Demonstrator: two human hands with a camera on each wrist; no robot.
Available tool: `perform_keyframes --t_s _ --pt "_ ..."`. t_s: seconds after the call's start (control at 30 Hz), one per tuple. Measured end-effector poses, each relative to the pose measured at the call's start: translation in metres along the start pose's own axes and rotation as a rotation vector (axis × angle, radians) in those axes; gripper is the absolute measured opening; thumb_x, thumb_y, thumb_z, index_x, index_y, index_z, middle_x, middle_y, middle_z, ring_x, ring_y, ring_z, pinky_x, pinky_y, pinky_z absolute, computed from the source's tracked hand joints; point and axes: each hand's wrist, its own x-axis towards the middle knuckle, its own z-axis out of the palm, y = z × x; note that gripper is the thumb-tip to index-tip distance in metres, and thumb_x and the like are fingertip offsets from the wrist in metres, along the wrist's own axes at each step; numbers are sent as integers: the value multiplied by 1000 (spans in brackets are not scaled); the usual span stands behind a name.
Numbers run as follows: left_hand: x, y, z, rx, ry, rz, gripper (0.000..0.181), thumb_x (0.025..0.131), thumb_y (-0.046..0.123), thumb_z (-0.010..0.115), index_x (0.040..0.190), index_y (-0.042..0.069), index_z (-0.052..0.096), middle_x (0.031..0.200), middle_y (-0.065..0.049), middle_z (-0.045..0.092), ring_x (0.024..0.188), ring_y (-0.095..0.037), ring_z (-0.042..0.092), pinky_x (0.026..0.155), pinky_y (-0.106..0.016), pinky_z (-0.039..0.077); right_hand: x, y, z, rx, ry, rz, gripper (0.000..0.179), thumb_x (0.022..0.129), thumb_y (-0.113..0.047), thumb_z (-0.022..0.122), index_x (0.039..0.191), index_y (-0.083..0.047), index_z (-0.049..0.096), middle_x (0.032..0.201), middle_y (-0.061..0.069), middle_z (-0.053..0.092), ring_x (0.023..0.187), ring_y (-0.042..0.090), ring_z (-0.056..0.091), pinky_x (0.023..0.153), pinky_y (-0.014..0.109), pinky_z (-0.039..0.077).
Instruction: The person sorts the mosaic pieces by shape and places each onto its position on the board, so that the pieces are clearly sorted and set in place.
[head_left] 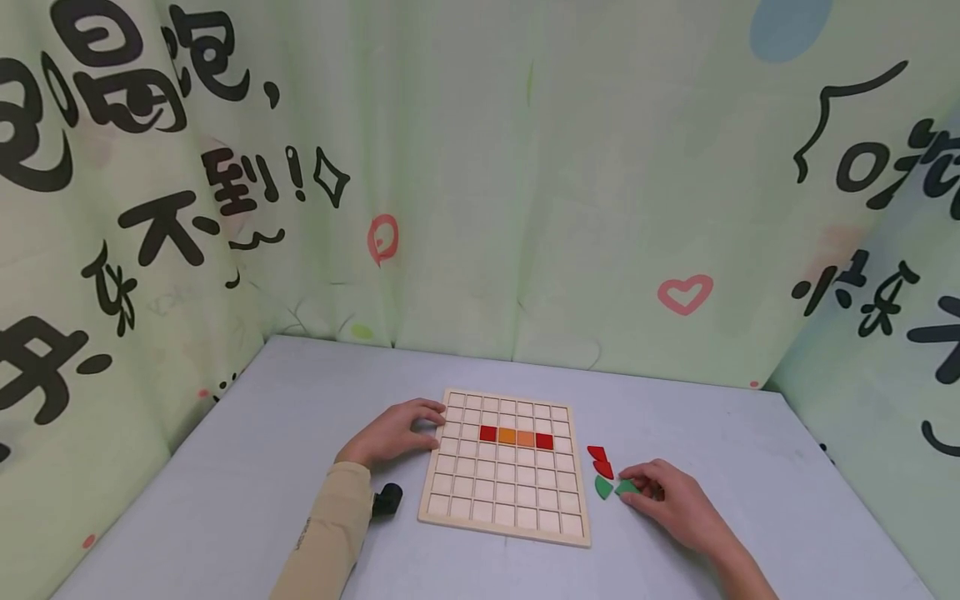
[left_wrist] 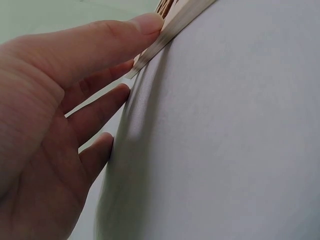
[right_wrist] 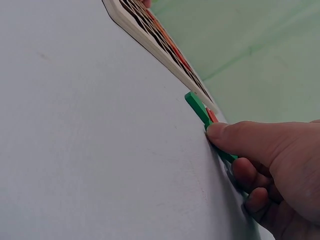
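Note:
A pale wooden grid board [head_left: 495, 492] lies on the table, with a row of two red squares and two orange squares [head_left: 507, 437] in its upper half. At the board's left edge, my left hand [head_left: 390, 432] rests with fingers loosely extended; the left wrist view shows its thumb on the board's side [left_wrist: 185, 20]. To the right of the board, my right hand [head_left: 675, 500] pinches a green quarter-circle piece [head_left: 626, 487] between thumb and fingers, low over the table. Beside it lie a second green piece [head_left: 603, 487] and two red pieces [head_left: 597, 453].
The light table [head_left: 337, 375] is bordered by pale green curtains [head_left: 465, 208] with black lettering at the back and sides. A small black object [head_left: 387, 499] shows by the left sleeve [head_left: 330, 525].

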Motion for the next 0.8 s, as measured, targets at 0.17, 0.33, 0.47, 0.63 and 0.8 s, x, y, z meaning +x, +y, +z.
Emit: perform_keyframes --t_s 0.17,0.33,0.47,0.63,0.8 --pt "0 0 0 -3 3 0 30 83 12 77 112 7 71 135 -2 56 134 -28 44 111 -45 36 1 0 2 -22 23 7 26 82 -14 79 107 -11 71 88 -4 57 73 7 49 63 19 46" --pt "0 0 -1 -5 3 -2 30 83 12 77 112 7 71 135 -2 56 134 -28 44 112 -45 36 1 0 2 -35 16 -6 25 83 -10 77 107 -13 72 97 -2 59 73 6 49 63 20 45" --pt "0 1 -1 -4 3 -10 30 83 12 77 112 8 71 136 -2 56 134 -28 43 112 -45 35 1 1 2 -41 5 -9 23 83 -7 75 105 -14 71 96 -3 59 73 6 49 63 20 45" --pt "0 0 -1 -6 1 -5 29 83 12 77 111 8 71 135 -3 56 134 -28 44 112 -45 36 1 2 3 -22 16 -3 23 83 -7 76 104 -12 70 93 -3 58 73 6 49 63 20 46" --pt "0 0 -1 -10 0 -8 29 84 12 77 112 8 71 135 -2 56 134 -28 44 112 -45 36 0 2 1 -31 24 -53 27 83 -2 73 108 -13 71 100 -4 61 74 4 50 64 20 48"
